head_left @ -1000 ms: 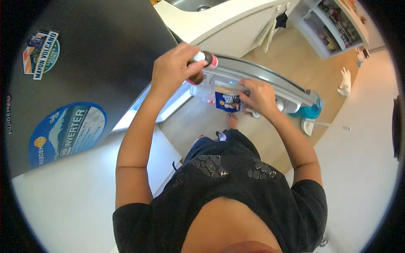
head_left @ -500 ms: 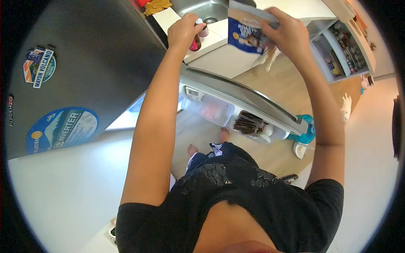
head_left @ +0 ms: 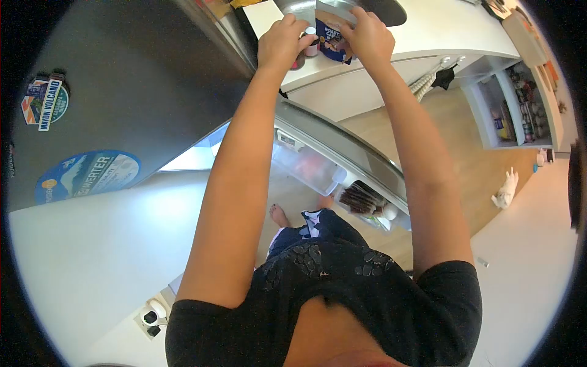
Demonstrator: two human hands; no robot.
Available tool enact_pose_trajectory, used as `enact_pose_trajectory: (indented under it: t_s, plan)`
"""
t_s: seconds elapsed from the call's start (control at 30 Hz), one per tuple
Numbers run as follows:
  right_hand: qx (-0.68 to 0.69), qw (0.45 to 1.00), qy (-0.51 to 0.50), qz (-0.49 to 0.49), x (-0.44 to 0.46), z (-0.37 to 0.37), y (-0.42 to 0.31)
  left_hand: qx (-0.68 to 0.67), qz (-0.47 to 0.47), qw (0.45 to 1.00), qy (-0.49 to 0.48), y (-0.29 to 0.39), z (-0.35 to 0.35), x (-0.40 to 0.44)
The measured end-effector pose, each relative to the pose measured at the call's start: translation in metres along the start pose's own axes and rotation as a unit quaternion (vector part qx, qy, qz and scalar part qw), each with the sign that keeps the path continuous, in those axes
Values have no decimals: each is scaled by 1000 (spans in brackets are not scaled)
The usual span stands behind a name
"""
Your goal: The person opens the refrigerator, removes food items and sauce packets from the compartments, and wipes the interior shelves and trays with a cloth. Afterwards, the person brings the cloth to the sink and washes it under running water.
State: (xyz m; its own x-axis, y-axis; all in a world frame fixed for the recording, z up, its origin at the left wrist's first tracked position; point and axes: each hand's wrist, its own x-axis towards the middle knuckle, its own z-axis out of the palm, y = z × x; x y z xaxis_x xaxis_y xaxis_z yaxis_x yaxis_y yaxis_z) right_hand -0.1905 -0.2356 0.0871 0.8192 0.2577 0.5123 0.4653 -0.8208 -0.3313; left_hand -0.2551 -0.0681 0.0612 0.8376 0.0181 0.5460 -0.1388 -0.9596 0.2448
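Observation:
In the head view, my left hand (head_left: 281,48) is closed at the counter's edge, its thumb against a small pinkish bottle with a white cap (head_left: 311,46). Just below the fingers shows part of a dark reddish bottle (head_left: 298,62); the fingers hide the rest of both. My right hand (head_left: 370,38) grips the side of a blue and tan food pouch (head_left: 333,41) printed with "ROAST", its upper part pale. The pouch is upright beside the bottles, over the white counter (head_left: 452,27).
A dark fridge (head_left: 140,79) with magnets stands at left. Its door (head_left: 348,137) hangs open before my body, bins holding dark packets (head_left: 362,200). Behind the pouch is a metal sink (head_left: 382,11). An open drawer (head_left: 489,116) juts out at right; a white cat (head_left: 506,188) lies on the floor.
My right hand has moved left with the pouch, bringing it close beside the bottles. My left hand stays by the bottles. The camera view has shifted slightly.

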Motion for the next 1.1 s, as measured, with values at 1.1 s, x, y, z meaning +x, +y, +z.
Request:
enact_pose_trajectory:
  t_s: [1.1]
  plan:
    - [403, 886, -175, 147, -18, -42, 0, -95, -40, 985, 141, 55, -64, -46]
